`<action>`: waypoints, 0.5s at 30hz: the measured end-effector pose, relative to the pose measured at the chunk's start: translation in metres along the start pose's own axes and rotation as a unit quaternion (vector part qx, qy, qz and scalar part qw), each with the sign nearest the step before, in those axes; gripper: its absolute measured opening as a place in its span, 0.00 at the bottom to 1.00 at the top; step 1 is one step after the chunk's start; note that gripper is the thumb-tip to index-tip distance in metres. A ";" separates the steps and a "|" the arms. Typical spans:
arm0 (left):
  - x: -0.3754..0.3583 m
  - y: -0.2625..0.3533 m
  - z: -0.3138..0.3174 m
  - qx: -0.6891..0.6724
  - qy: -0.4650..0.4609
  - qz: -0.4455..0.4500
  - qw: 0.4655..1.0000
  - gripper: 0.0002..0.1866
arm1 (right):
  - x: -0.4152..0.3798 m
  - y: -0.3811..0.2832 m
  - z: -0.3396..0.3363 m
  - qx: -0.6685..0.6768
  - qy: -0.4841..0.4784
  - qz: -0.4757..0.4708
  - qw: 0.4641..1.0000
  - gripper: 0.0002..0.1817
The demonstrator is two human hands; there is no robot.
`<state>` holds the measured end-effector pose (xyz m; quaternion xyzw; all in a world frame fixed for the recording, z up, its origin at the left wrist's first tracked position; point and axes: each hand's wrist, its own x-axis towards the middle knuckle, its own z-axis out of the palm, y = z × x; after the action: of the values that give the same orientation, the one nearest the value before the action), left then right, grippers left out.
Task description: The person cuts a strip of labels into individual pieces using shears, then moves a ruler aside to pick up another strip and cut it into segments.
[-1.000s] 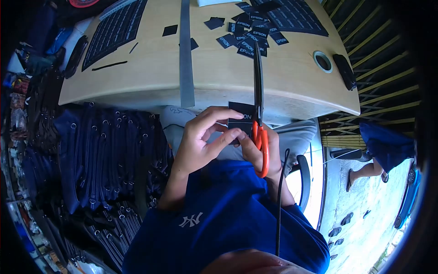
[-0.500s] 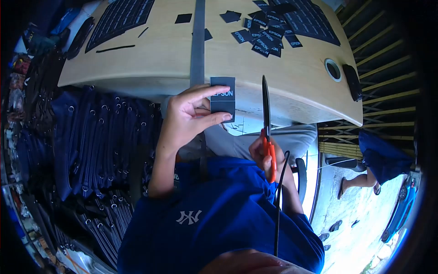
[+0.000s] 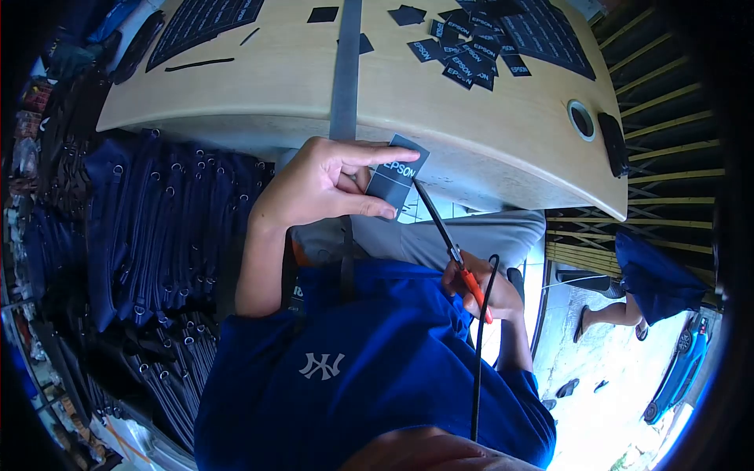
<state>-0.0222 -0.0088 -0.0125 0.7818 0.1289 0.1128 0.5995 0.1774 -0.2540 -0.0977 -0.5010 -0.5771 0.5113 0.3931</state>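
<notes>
Between thumb and fingers, my left hand (image 3: 334, 182) holds a dark label piece (image 3: 397, 174) printed EPSON, tilted, with a pale line across its middle. My right hand (image 3: 479, 289) grips orange-handled scissors (image 3: 441, 224). Their blades look closed or nearly so, and the tip is at the label's right edge, by the pale line. Whether the tip touches the label, I cannot tell. On the table (image 3: 259, 94) beyond my hands lies a loose pile of cut EPSON labels (image 3: 471, 59).
Uncut label sheets (image 3: 206, 30) (image 3: 546, 35) lie at the table's far left and right. A tape roll (image 3: 581, 120) and a black case (image 3: 613, 145) are at the right edge. Dark blue straps with rings (image 3: 181, 228) hang at left. Another person's leg (image 3: 613, 315) shows at right.
The label in my left hand has tilted clockwise. The scissors have swung from upright to a leftward slant, bringing their tip to the label's edge. My right hand has moved slightly down and right.
</notes>
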 end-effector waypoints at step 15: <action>0.005 -0.010 0.000 -0.067 -0.027 0.039 0.997 0.32 | -0.008 -0.005 -0.007 -0.034 -0.021 0.057 0.998 0.44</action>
<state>-0.0178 -0.0047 -0.0216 0.7472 0.0743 0.1234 0.6488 0.1846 -0.2606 -0.0910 -0.5352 -0.5729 0.5231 0.3342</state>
